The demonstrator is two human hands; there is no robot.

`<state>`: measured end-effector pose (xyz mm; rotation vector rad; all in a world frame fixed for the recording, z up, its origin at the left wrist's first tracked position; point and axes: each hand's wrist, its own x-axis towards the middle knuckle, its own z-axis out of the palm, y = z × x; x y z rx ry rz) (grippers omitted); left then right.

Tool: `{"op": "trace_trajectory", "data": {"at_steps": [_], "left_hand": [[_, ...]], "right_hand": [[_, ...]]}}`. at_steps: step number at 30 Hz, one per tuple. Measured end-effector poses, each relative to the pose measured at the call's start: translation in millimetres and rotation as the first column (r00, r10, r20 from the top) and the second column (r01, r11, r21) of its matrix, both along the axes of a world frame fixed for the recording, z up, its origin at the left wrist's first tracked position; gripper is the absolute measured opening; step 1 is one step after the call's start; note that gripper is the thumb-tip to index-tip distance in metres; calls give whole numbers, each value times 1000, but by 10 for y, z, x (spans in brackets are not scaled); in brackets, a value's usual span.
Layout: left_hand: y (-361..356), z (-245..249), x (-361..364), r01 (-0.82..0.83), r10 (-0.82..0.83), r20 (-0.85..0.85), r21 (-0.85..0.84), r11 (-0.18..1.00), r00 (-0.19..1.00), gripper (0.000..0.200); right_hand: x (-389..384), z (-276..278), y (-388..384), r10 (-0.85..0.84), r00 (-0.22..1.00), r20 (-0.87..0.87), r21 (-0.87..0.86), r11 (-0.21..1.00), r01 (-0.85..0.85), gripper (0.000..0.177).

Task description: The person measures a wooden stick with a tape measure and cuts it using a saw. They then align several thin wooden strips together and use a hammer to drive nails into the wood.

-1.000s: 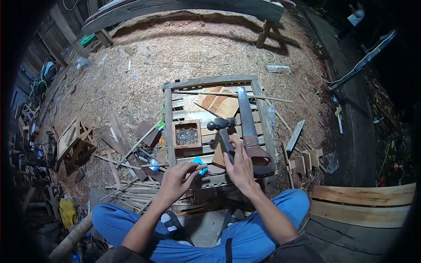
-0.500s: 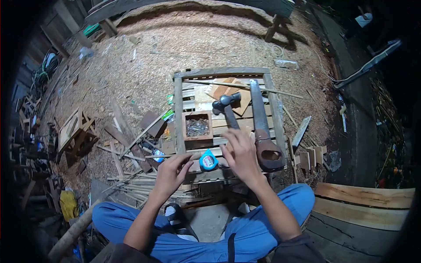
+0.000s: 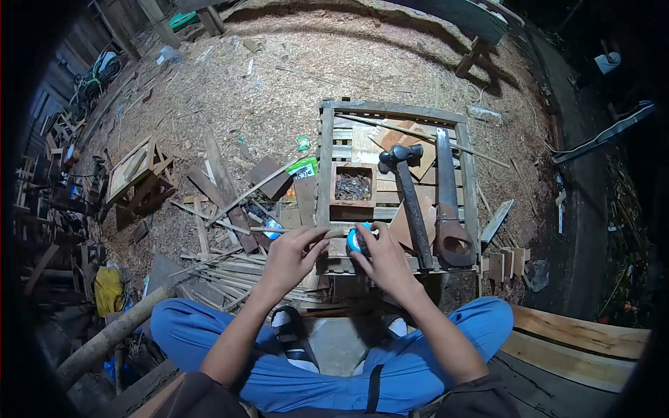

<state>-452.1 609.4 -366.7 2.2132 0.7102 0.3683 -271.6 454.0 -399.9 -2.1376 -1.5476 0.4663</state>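
Observation:
My left hand (image 3: 291, 256) is closed around a thin wooden stick (image 3: 263, 229) at the near left corner of the slatted wooden table (image 3: 325, 153). The stick's left end juts out past my knuckles. Beside it, my right hand (image 3: 382, 256) grips a blue and black tape measure (image 3: 353, 241), partly covered by the fingers. Just beyond my hands is a small wooden box (image 3: 352, 203) of nails. A hammer (image 3: 412, 202) lies lengthwise on the table, to the right of my right hand. Further right lies a handsaw (image 3: 447, 181), its handle toward me.
Flat wood pieces (image 3: 422, 152) and a long thin stick (image 3: 418, 132) lie across the table's far part. Scrap strips (image 3: 233, 268) are piled on the left, near a small wooden frame (image 3: 136, 171). Planks (image 3: 578, 331) lie at right. Wood shavings cover the ground.
My right hand has come down onto the tape measure and closed on it. The left hand keeps the stick. The whole view has shifted, so the table appears further right.

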Motion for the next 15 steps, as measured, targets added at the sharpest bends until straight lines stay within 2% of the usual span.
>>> {"op": "trace_trajectory", "data": {"at_steps": [2,4,5,7,8,10,12,13,14,15], "left_hand": [[-5,37,-1,5,-5,-4,-15,1000,1000,28],[-19,35,-10,5,-6,-13,-32,999,1000,28],[-21,2,-1,10,-11,39,10,1000,999,25],[-36,-92,8,8,-13,94,52,999,995,23],[-35,-158,13,17,-23,84,79,997,996,24],[-59,-259,35,19,-28,81,109,994,996,26],[-154,-386,48,15,-31,97,165,986,995,27],[-152,-443,51,100,-101,11,88,991,995,42],[-191,-505,40,104,-106,17,88,991,994,42],[-243,-491,47,144,-146,7,131,981,989,54]], "right_hand": [[4,-5,13,2,1000,-17,5,1000,-2,57],[17,-31,29,6,989,-151,46,999,0,60],[18,-90,54,8,989,-149,47,999,-1,60],[0,-147,121,-113,993,-23,205,972,115,67],[-5,-143,108,-109,994,-20,207,972,111,67],[6,33,110,-133,987,88,157,980,118,74],[-27,-40,-7,-137,981,139,164,980,114,80],[-56,-84,-85,-109,984,138,120,988,93,80],[-71,-121,-160,-83,988,134,74,995,74,79],[-78,-82,-222,-36,980,194,19,999,33,87]]}}
